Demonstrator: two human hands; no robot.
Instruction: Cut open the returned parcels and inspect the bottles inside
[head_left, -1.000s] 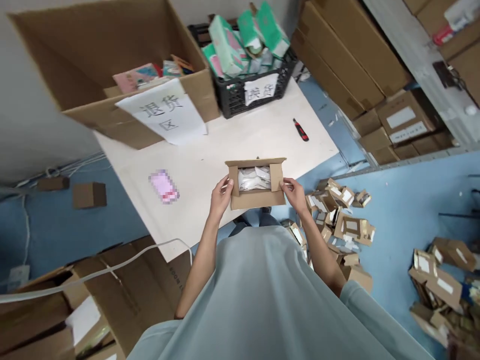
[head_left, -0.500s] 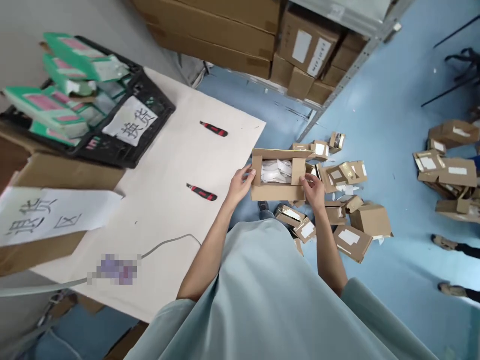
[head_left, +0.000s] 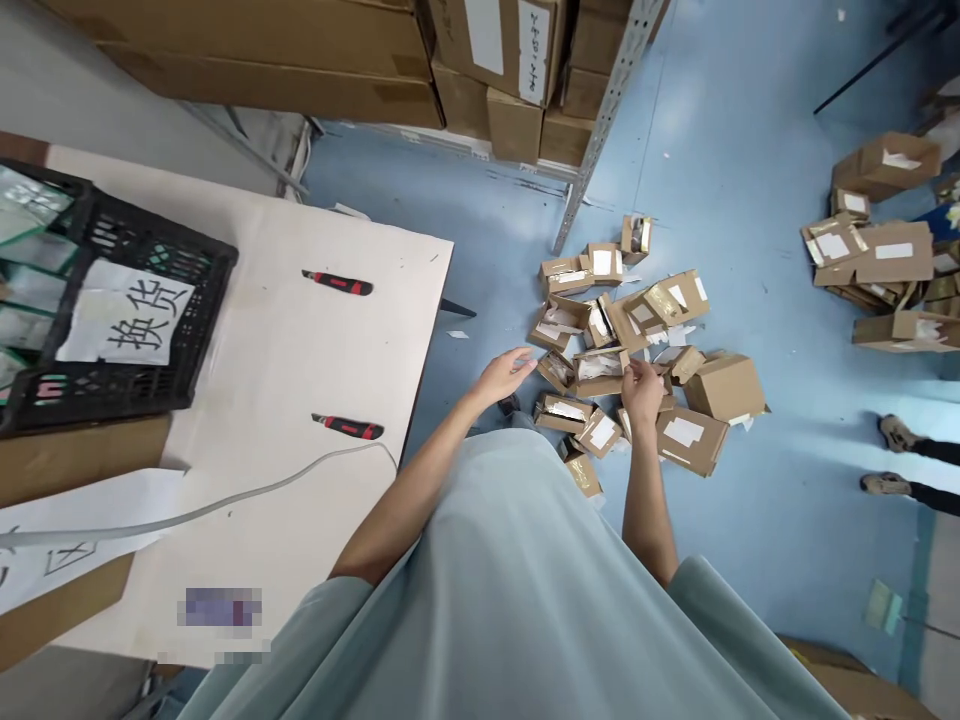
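Note:
My left hand [head_left: 506,376] is empty, its fingers stretched out over the floor beside the table. My right hand [head_left: 643,392] has slightly bent fingers and overlaps the right end of an open cardboard box [head_left: 600,368] in the picture. That box, with white paper inside, looks much smaller than before and lies below my hands, among opened cartons. A larger carton [head_left: 724,388] and a flat one with a white label [head_left: 688,440] lie to the right of my right hand.
On the white table [head_left: 270,370] at left lie two red-and-black utility knives [head_left: 337,283] [head_left: 348,427], a grey cable and a black crate [head_left: 150,300]. Shelving with boxes [head_left: 517,125] stands ahead. Another carton pile [head_left: 877,245] and a person's feet [head_left: 889,455] are at right.
Both hands have let go of the open cardboard box, which has dropped down toward the floor pile. My left hand has moved away from it. The view has shifted to the right.

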